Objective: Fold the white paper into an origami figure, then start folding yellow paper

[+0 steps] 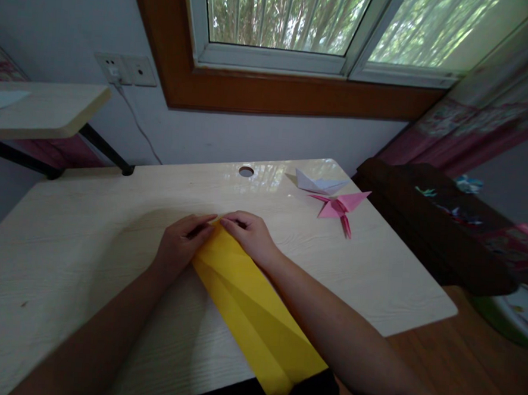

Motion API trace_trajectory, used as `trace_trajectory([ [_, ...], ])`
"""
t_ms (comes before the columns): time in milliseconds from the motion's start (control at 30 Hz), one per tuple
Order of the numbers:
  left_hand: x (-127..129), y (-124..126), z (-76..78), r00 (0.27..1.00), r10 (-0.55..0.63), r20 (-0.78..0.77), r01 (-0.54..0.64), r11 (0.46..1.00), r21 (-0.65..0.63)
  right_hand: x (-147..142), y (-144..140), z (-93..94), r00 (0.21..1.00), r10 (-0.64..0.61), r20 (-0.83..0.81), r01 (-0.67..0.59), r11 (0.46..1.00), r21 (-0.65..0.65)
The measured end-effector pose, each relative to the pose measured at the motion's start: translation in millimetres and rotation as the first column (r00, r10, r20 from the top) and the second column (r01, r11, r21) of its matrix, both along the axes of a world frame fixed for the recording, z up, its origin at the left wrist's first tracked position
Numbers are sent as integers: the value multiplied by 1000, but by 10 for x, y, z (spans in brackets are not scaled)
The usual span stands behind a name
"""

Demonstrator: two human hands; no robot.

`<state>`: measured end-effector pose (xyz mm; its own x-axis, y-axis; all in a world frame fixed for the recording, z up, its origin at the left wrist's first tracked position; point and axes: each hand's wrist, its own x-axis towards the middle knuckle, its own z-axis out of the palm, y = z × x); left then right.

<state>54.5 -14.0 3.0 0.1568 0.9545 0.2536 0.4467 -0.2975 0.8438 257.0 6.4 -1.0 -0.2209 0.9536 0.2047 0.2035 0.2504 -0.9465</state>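
A long sheet of yellow paper (257,304) with crease lines slants across the table, its near end reaching the dark clothing at the table's front edge. My left hand (181,240) pinches the far left corner between thumb and fingers. On the other side of that same far end, my right hand (250,232) grips the paper's edge, its fingertips close to those of the left. Both hands are closed, and the fingertips partly hide the paper's far edge.
Toward the back right lie a pink origami bird (338,207) and a white paper boat (321,183). A round cable hole (246,171) is near the table's back edge. A raised shelf (41,112) stands at left; a dark wooden bench (441,232) is beyond the right edge.
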Motion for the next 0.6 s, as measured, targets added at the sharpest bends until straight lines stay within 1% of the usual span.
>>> trace_trajectory([
  [100,-15,15,-26,993,62,97,-49,990,-129,21,1,11,995,-67,-75,63,997,-45],
  [167,-15,32,-34,975,94,203,-48,975,-219,38,7,16,983,-120,-136,108,990,-91],
  [233,0,46,-25,935,88,343,24,950,-311,54,15,24,970,-164,-179,143,982,-125],
  [300,27,54,-3,864,69,499,154,907,-392,66,22,34,956,-200,-216,171,974,-147],
  [367,56,54,24,784,77,615,262,858,-442,72,27,41,944,-222,-244,186,969,-161],
  [433,78,49,44,727,116,676,303,830,-469,73,29,44,937,-233,-261,193,966,-170],
  [500,89,41,52,690,151,707,309,823,-477,73,30,42,929,-243,-280,196,963,-184],
  [533,93,37,51,681,155,715,317,818,-479,74,30,40,925,-247,-290,197,961,-192],
  [600,102,26,41,687,144,712,342,801,-492,75,31,38,917,-257,-305,201,958,-204],
])
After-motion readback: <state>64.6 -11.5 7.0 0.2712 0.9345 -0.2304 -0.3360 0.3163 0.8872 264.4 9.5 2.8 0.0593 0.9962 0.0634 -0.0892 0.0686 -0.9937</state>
